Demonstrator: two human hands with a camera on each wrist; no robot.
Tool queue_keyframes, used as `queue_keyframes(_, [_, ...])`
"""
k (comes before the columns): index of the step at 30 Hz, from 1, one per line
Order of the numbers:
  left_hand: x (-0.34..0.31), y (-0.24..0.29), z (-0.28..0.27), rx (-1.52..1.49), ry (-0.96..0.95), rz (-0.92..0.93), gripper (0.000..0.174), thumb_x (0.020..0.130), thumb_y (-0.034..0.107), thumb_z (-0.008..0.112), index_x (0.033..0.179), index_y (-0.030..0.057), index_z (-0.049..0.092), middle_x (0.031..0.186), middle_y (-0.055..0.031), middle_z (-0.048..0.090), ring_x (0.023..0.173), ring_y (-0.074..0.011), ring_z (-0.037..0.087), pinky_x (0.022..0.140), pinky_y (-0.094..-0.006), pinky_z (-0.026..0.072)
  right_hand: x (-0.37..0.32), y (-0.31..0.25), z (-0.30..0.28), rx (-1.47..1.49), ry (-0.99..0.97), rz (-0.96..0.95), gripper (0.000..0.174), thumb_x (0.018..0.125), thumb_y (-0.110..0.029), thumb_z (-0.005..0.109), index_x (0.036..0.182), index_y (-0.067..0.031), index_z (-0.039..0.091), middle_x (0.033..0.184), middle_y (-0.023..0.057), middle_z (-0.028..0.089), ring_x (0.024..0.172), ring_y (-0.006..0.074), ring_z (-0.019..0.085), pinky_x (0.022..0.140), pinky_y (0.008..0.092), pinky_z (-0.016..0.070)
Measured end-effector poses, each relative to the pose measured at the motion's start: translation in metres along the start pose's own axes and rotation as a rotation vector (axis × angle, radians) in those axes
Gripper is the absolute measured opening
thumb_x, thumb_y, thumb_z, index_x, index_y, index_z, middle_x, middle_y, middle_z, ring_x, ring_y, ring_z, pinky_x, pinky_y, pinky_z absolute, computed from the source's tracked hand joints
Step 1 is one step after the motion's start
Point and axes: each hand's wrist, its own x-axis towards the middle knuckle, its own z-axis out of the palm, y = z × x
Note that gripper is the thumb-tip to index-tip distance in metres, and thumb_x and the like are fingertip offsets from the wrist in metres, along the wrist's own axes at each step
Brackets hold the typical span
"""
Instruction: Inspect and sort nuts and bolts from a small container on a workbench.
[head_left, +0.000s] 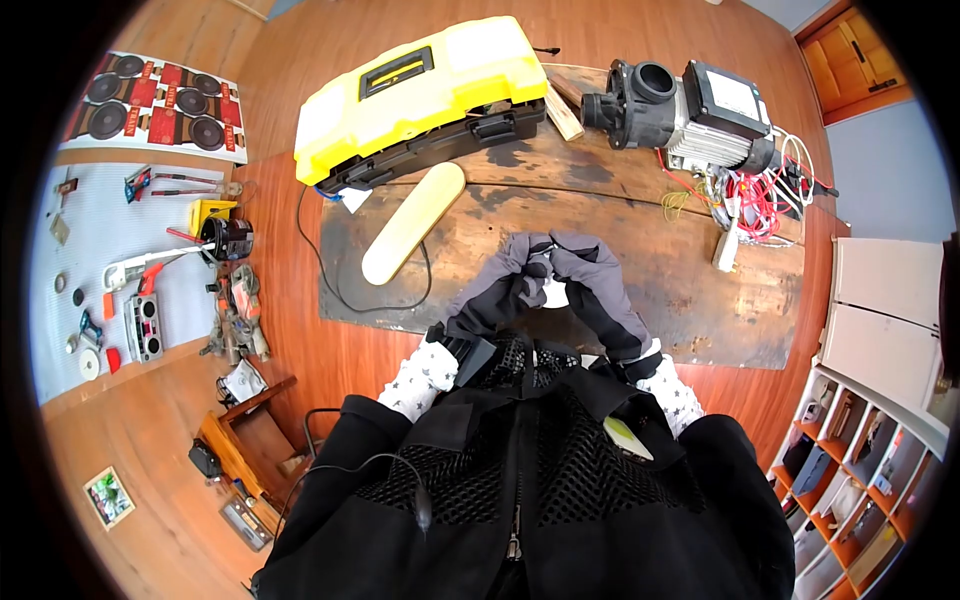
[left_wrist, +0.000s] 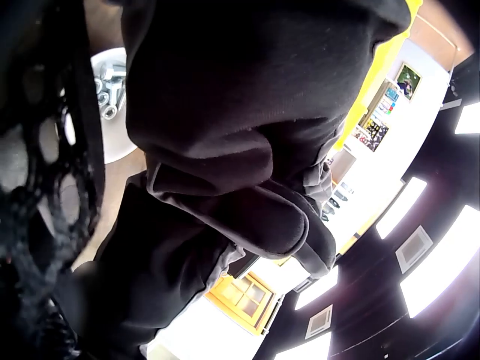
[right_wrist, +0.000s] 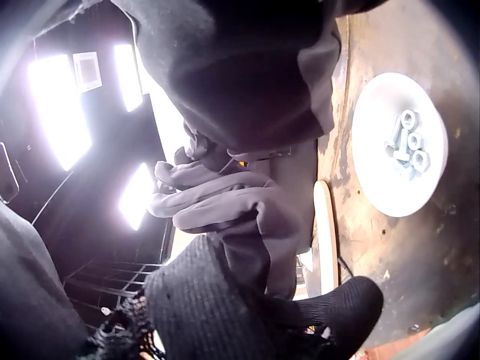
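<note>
Both hands wear grey-and-black gloves and meet close in front of the chest. My left hand (head_left: 500, 285) has its fingers bent toward the right hand. The right hand (head_left: 597, 285) comes in from the other side, fingertips against the left ones. I cannot tell what is between the fingertips, as the gloves cover it. Below them stands a white bowl (right_wrist: 375, 176), mostly hidden by the gloves in the head view. Several silvery bolts and nuts (right_wrist: 409, 142) lie in the bowl.
The worn wooden table (head_left: 690, 320) carries a yellow-and-black toolbox (head_left: 430, 95), a pale rounded board (head_left: 414, 225) and a thin black cable at the left. A motor pump (head_left: 690, 115) and tangled coloured wires (head_left: 755, 205) lie at the back right.
</note>
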Motion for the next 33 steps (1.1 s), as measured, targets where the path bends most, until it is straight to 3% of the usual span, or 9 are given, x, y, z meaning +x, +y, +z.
queue_keyframes(2, [-0.001,-0.007,-0.003,-0.247,-0.063,0.028,0.043,0.104,0.040,0.050,0.134,0.0089,0.052,0.074,0.0027,0.050,0.054,-0.0068,0.044,0.053,-0.0247,0.0356,-0.007,-0.025,0.022,0.026,-0.010,0.039,0.021,0.094,-0.003,0.065,0.114,0.0006,0.063,0.101,0.0091,0.069,0.091,0.0156,0.064,0.081,0.0299,0.0522])
queue_keyframes(8, [-0.001,-0.009,-0.006,-0.294,-0.263,0.016,0.043,0.101,0.034,0.053,0.136,0.0090,0.049,0.075,0.0018,0.051,0.057,-0.0077,0.046,0.053,-0.0251,0.0358,-0.010,-0.023,0.024,-0.107,0.073,-0.008,0.022,0.092,0.002,0.066,0.114,0.0033,0.063,0.105,0.0128,0.069,0.093,0.0176,0.066,0.083,0.0309,0.0540])
queue_keyframes(12, [-0.004,-0.010,0.011,-0.153,0.000,0.065,0.037,0.100,0.039,0.054,0.124,0.0101,0.055,0.076,0.0016,0.052,0.058,-0.0084,0.047,0.052,-0.0258,0.0355,-0.011,-0.030,0.033,-0.133,0.100,-0.032,0.026,0.091,0.005,0.066,0.117,0.0050,0.063,0.108,0.0152,0.070,0.093,0.0183,0.067,0.083,0.0298,0.0540])
queue_keyframes(14, [-0.002,-0.017,0.005,-0.318,-0.250,0.121,0.042,0.106,0.043,0.043,0.132,0.0111,0.053,0.084,0.0035,0.051,0.058,-0.0075,0.045,0.053,-0.0251,0.0357,-0.013,-0.038,0.043,-0.112,0.103,-0.019,0.026,0.091,0.004,0.066,0.117,0.0044,0.064,0.108,0.0139,0.070,0.094,0.0170,0.067,0.084,0.0296,0.0540])
queue_keyframes(17, [0.008,-0.028,-0.009,-0.602,-0.432,0.034,0.042,0.105,0.044,0.044,0.132,0.0137,0.053,0.085,0.0045,0.052,0.059,-0.0067,0.045,0.053,-0.0258,0.0349,-0.015,-0.047,0.054,-0.088,0.131,0.016,0.026,0.091,0.004,0.066,0.117,0.0040,0.065,0.110,0.0129,0.071,0.095,0.0161,0.067,0.086,0.0297,0.0541])
queue_keyframes(19, [0.003,-0.026,-0.005,-0.551,-0.375,0.051,0.041,0.105,0.044,0.044,0.131,0.0142,0.054,0.085,0.0047,0.052,0.059,-0.0067,0.044,0.053,-0.0261,0.0344,-0.014,-0.043,0.052,-0.086,0.154,0.038,0.027,0.090,0.005,0.067,0.118,0.0043,0.065,0.111,0.0132,0.070,0.097,0.0163,0.067,0.087,0.0301,0.0542])
queue_keyframes(21, [0.001,-0.024,-0.001,-0.499,-0.318,0.068,0.040,0.105,0.044,0.044,0.131,0.0147,0.054,0.086,0.0048,0.053,0.059,-0.0066,0.044,0.053,-0.0264,0.0340,-0.011,-0.031,0.045,-0.207,0.155,-0.143,0.028,0.092,0.004,0.065,0.120,0.0040,0.065,0.100,0.0155,0.072,0.087,0.0177,0.068,0.072,0.0301,0.0562])
queue_keyframes(27, [0.004,-0.024,0.001,-0.537,-0.384,0.124,0.041,0.105,0.043,0.043,0.129,0.0107,0.055,0.087,0.0033,0.055,0.059,-0.0064,0.048,0.054,-0.0249,0.0373,-0.018,-0.056,0.065,-0.151,0.113,-0.019,0.029,0.090,0.003,0.069,0.119,0.0024,0.067,0.105,0.0138,0.072,0.094,0.0165,0.068,0.080,0.0283,0.0549])
queue_keyframes(33, [-0.006,-0.013,0.014,-0.346,-0.116,0.088,0.047,0.104,0.046,0.045,0.130,0.0079,0.054,0.086,0.0012,0.056,0.058,-0.0059,0.049,0.052,-0.0247,0.0380,-0.012,-0.038,0.038,-0.298,0.064,-0.166,0.026,0.087,0.001,0.073,0.112,0.0028,0.069,0.108,0.0108,0.072,0.095,0.0141,0.068,0.083,0.0259,0.0543])
